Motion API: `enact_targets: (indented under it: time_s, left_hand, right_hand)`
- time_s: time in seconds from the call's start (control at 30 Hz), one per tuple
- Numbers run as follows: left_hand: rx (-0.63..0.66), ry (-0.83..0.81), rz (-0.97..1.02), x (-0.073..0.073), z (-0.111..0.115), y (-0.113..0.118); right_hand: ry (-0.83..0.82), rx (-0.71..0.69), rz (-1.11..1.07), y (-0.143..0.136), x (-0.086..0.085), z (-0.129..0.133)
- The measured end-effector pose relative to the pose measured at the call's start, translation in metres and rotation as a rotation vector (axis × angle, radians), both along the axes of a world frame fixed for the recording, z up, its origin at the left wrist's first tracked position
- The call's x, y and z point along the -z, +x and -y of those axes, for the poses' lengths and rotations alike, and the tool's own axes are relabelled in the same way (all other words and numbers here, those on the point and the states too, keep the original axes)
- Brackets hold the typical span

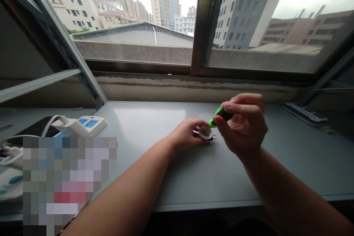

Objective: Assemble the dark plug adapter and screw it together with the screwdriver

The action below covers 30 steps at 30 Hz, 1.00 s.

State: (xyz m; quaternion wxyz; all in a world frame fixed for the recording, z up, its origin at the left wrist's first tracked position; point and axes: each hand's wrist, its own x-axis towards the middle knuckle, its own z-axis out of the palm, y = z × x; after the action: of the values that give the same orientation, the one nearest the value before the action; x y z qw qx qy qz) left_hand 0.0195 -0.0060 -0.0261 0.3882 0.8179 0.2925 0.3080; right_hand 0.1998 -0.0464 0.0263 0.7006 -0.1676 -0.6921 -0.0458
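Observation:
My right hand (245,125) pinches a short screwdriver with a black and green handle (222,113) between thumb and fingers. The shaft slants down and left into the hollow of a small plug-in lamp socket (205,132), a pale round cup with a dark base and two metal prongs pointing right. Around the left side of that socket curl the fingers of my left hand (188,132), holding it low at the desk top. Whether the screwdriver's tip meets a screw inside is too small to tell.
The grey desk (132,118) runs along a window (132,37). On the left sits a white power strip (94,122) with a charger (72,127) and white cable. Another power strip (305,114) lies at the right. A metal frame (66,40) leans at left; a blurred patch covers the lower left.

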Motion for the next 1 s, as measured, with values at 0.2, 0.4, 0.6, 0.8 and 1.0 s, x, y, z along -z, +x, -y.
enact_targets:
  time_s: [0.2, 0.4, 0.6, 0.8, 1.0]
  left_hand:
    - [-0.013, -0.020, -0.002, 0.001, 0.000, 0.000]
    - [-0.011, -0.020, 0.002, 0.001, -0.001, 0.000]
    - [-0.010, -0.019, 0.010, 0.002, -0.001, 0.000]
    - [-0.011, -0.026, 0.008, 0.002, -0.001, 0.000]
    - [-0.008, -0.019, -0.005, 0.001, -0.002, 0.000]
  right_hand:
    - [-0.075, -0.107, -0.051, 0.003, -0.002, 0.000]
    - [-0.041, -0.011, -0.015, 0.006, -0.009, 0.003]
    - [-0.110, -0.065, 0.008, 0.010, -0.008, 0.002]
    - [-0.069, -0.024, 0.002, 0.008, -0.010, 0.000]
    - [-0.084, -0.153, 0.030, 0.011, -0.007, 0.002]
